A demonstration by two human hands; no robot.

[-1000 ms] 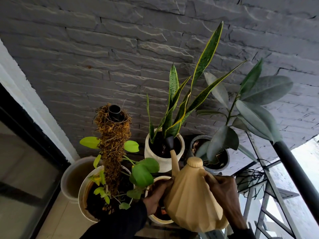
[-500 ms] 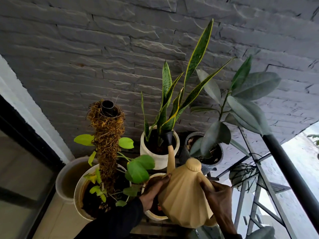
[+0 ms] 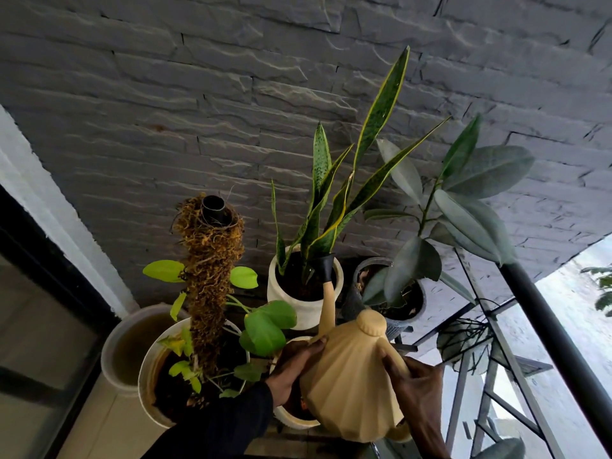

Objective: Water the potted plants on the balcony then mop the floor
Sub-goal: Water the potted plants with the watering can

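Right up close, both hands are on the tan ribbed watering can (image 3: 351, 389). The left hand (image 3: 293, 367) lies flat against its side, fingers pretty much straight. The right hand (image 3: 419, 387) is wrapped round the back of it. The can's tipped forward, with its black spout tip (image 3: 326, 268) over the soil in the snake plant's (image 3: 381, 111) white pot (image 3: 298, 314). The moss pole (image 3: 208, 276) is off to the left and there's a grey stone wall (image 3: 165, 94) behind.

Grey stone wall (image 3: 231, 94), black railing (image 3: 548, 326), door frame (image 3: 49, 256)
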